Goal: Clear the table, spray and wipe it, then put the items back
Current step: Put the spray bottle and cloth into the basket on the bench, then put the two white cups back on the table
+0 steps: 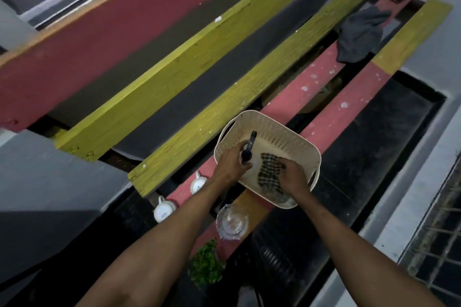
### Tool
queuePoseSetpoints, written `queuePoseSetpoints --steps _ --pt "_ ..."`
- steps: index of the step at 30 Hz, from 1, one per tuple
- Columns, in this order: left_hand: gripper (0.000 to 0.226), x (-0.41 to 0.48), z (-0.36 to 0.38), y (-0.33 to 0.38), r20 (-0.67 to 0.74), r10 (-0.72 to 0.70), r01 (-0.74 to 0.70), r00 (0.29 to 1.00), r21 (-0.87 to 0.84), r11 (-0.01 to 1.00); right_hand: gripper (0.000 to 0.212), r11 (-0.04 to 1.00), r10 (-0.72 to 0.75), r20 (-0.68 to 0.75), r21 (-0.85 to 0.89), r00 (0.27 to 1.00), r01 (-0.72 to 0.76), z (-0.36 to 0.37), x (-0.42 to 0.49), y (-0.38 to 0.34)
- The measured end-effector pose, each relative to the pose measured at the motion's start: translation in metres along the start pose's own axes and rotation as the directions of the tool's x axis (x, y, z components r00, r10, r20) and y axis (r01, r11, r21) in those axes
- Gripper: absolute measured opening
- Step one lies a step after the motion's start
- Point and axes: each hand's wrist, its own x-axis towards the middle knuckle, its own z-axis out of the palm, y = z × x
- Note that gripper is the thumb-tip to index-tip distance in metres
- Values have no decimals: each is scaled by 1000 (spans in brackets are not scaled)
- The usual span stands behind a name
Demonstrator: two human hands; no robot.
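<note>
Toward the left, beside the broad red and yellow planks of the table [154,82], two white mugs [164,209] lie on their sides on a lower pink slat [299,92], near each other but apart. Just right of them and nearer the camera sits a small leafy green plant [205,266], with a clear glass jug [232,222] standing just above it on the same slat. Further right, the left hand [232,164] reaches over the rim of a cream perforated basket [274,119] and grasps a dark spray bottle [249,148], fingers wrapped round its neck; the nozzle points up and away, and the body of the bottle is too dim to make out, possibly resting on the basket floor. Inside the basket lies a checked cloth [269,174], and the right hand [294,177] bunches it, fingers curled into the fabric. Well apart at the upper right, a crumpled grey rag [359,35] is draped across the slats
</note>
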Motion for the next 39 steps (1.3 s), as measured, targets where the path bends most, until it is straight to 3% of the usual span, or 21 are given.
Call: queuePoseSetpoints --steps 5,10,13,15,18,23,26,30,34,39 --pt "86 -31 -26 2 55 63 -66 996 47 997 45 996 -47 -129 71 990 57 -4 -33 -17" --pt "72 -101 -60 -14 -148 151 -152 977 7 988 44 984 -120 -300 90 946 154 8 -91 -47" --pt "60 -155 -83 -41 -299 116 -132 947 -31 991 40 974 -178 -364 65 914 216 32 -136 -69" --pt "51 -184 -92 -65 -376 52 -82 925 -65 994 37 965 -232 -319 41 919 258 53 -160 -78" --pt "49 -214 -96 -107 -439 -48 2 897 -104 995 41 953 -290 -143 52 946 300 86 -177 -86" --pt "55 -210 -74 -175 -472 -183 124 863 -154 980 65 969 -246 94 29 965 245 138 -138 -84" --pt "80 -184 -54 -203 -439 -220 163 871 -162 973 84 971 -233 174 -6 957 238 167 -95 -76" --pt "92 -153 -31 -228 -455 -228 156 861 -192 969 95 950 -273 209 -98 939 298 201 -58 -65" --pt "77 -141 -19 -233 -557 -275 168 784 -236 957 78 927 -323 97 -166 941 336 222 -49 -63" --pt "76 -162 -40 -224 -579 -288 151 763 -274 950 68 939 -320 67 -106 945 326 214 -66 -82"
